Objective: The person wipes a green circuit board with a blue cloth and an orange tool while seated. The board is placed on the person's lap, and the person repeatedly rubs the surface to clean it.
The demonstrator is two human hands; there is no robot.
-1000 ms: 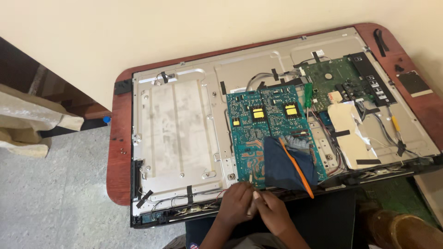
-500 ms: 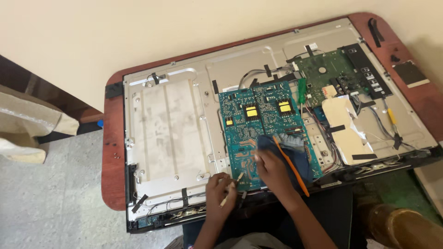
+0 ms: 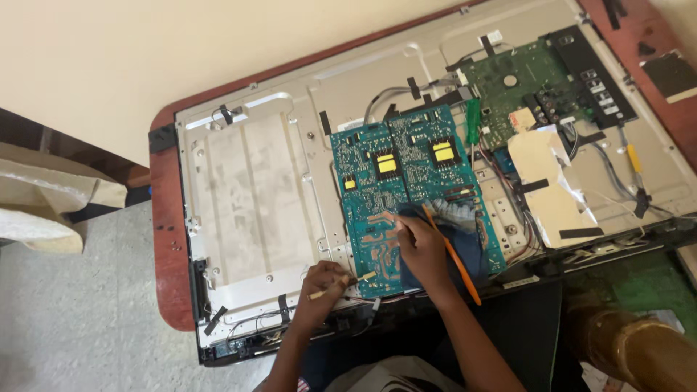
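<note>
Blue-green circuit board (image 3: pixel 406 189), seated mid-chassis on the metal back panel (image 3: pixel 247 196), is steadied by right hand (image 3: pixel 421 247) fingertips while a thin stick (image 3: pixel 341 284) is pinched in left hand (image 3: pixel 319 287) at its lower edge.

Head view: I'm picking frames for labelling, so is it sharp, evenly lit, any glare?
Head view: soft, even light, no hard shadows; teal circuit board fairly sharp; left hand and right hand slightly soft; mild sheen on the metal back panel; whole view tilted.
</note>
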